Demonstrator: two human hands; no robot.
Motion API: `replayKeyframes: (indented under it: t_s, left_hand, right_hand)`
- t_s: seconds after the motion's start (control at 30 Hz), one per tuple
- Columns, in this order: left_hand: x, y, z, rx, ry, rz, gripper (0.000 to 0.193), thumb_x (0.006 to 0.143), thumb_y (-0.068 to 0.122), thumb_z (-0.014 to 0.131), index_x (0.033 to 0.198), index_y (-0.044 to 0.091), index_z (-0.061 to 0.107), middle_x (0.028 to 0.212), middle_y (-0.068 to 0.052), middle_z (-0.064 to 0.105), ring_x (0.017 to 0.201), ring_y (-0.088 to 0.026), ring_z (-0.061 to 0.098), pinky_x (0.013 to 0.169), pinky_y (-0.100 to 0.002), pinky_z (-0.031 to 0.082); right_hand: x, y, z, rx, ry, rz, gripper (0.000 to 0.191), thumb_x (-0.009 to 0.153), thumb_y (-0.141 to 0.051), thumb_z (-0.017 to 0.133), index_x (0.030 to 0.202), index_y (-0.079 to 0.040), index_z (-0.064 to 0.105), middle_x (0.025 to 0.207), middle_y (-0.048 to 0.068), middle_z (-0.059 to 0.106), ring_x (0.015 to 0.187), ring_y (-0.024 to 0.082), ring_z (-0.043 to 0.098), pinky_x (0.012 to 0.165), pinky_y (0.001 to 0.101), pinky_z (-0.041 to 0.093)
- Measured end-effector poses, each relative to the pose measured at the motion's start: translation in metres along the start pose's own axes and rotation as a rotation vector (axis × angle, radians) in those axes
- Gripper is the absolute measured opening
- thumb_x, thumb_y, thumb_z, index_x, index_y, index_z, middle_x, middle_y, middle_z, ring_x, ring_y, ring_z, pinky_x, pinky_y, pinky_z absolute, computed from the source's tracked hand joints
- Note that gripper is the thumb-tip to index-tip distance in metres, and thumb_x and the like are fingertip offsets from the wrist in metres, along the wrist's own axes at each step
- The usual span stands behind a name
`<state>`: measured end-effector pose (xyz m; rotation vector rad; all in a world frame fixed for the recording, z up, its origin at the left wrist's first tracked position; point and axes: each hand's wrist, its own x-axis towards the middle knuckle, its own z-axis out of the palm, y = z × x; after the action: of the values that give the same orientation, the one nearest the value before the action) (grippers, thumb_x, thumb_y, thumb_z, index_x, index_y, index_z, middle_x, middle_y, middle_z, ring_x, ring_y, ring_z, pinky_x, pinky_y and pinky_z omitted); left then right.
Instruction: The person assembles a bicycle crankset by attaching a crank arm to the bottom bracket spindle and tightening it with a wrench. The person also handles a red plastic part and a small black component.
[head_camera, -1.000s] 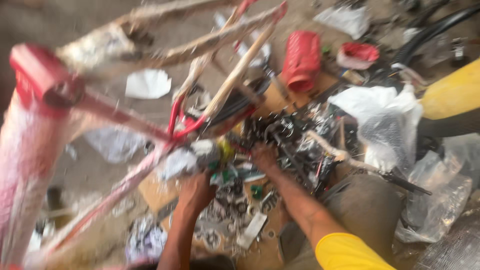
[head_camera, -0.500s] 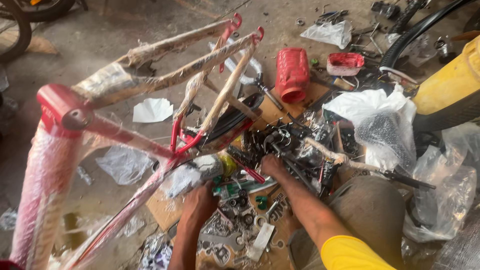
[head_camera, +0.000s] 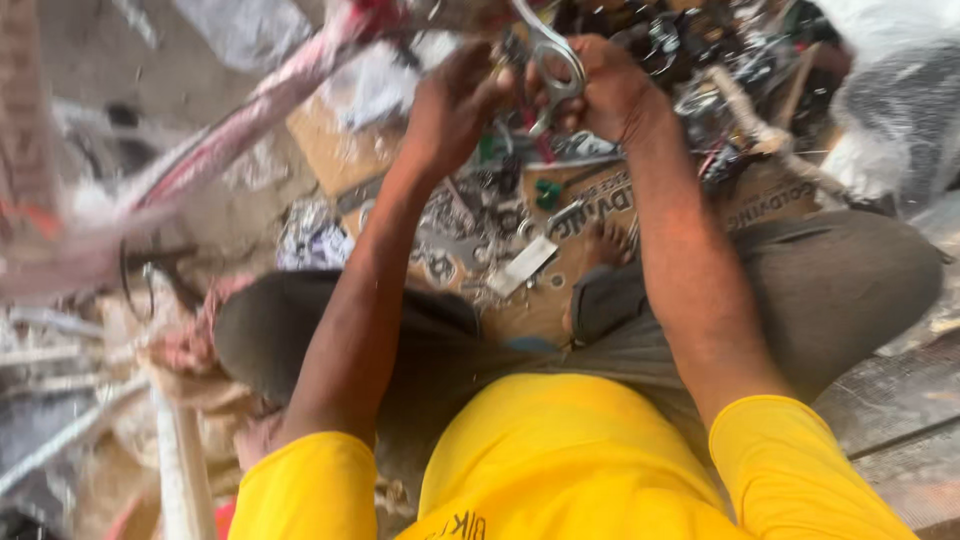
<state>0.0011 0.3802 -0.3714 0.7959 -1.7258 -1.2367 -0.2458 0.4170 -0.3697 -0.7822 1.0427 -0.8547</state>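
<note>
Both hands met above the flattened cardboard sheet (head_camera: 560, 300) spread on the ground before the seated person. The right hand (head_camera: 610, 95) was closed around a shiny metal wrench (head_camera: 552, 62), whose ring end stood up past the knuckles, above the far edge of the cardboard. The left hand (head_camera: 450, 105) was curled just beside it, fingertips touching the same tool or a small part against it; the blur kept me from telling which.

Room to move was tight. The cardboard was strewn with small metal parts (head_camera: 480, 215), a pale flat tag-like strip (head_camera: 522, 265) near its middle and a small green piece (head_camera: 547, 192) nearer the hands. A bare foot (head_camera: 603, 245) rested on the cardboard's near right portion, and the person's knees closed in its near edge on both sides. Left of the cardboard, a red bicycle frame tube in clear wrapping (head_camera: 230, 130) ran diagonally close to the left forearm. Right of the cardboard sat a bulging clear plastic bag (head_camera: 900, 110), with a heap of dark metal hardware (head_camera: 720, 60) between it and the hands. The cardboard's printed dark lettering lay just beyond the foot.
</note>
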Motion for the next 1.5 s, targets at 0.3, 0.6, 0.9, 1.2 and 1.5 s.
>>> replayKeyframes:
  t_s: [0.3,0.6,0.9,1.2,1.5]
  left_hand:
    - [-0.023,0.014,-0.020,-0.382,0.036,-0.133,0.016,0.106,0.009,0.073,0.109,-0.001,0.061,0.101,-0.012,0.077,0.092,-0.016,0.075,0.079,-0.031,0.066]
    - [-0.028,0.024,-0.041,0.326,0.159,-0.198,0.016,0.097,0.010,0.077,0.098,0.002,0.063,0.081,-0.007,0.076,0.070,-0.011,0.072,0.064,-0.031,0.058]
    - [-0.035,0.032,-0.054,0.222,0.194,-0.150,0.015,0.096,0.004,0.074,0.096,0.000,0.059,0.076,-0.008,0.071,0.069,-0.011,0.068,0.064,-0.030,0.054]
    - [-0.011,0.051,-0.060,0.202,0.269,-0.071,0.013,0.098,0.007,0.073,0.096,0.001,0.061,0.079,-0.008,0.071,0.072,-0.010,0.067,0.066,-0.031,0.055]
    - [0.015,0.163,-0.107,0.447,0.381,0.442,0.009,0.106,0.010,0.068,0.100,0.004,0.067,0.084,-0.008,0.070,0.075,-0.017,0.068,0.068,-0.032,0.051]
  right_hand:
    - [0.040,0.076,0.038,-0.191,0.130,0.204,0.024,0.093,-0.025,0.068,0.114,-0.014,0.069,0.090,0.006,0.070,0.071,0.014,0.062,0.059,0.0299,0.054]
    - [0.056,0.181,0.032,-1.169,0.523,0.079,0.034,0.081,-0.021,0.082,0.102,0.000,0.069,0.103,0.023,0.071,0.101,0.040,0.067,0.091,0.0485,0.052]
    - [0.071,0.189,0.039,-0.860,0.583,0.035,0.026,0.082,-0.020,0.075,0.103,-0.005,0.072,0.090,0.019,0.073,0.081,0.035,0.068,0.077,0.0486,0.054]
    - [0.067,0.119,0.041,0.353,0.121,0.162,0.029,0.089,-0.035,0.072,0.099,-0.008,0.069,0.082,0.008,0.072,0.066,0.018,0.065,0.061,0.0383,0.056]
    - [0.033,-0.073,0.100,-0.002,-0.087,-0.406,0.032,0.085,-0.011,0.077,0.112,-0.002,0.062,0.094,0.007,0.062,0.075,0.017,0.062,0.066,0.0330,0.058]
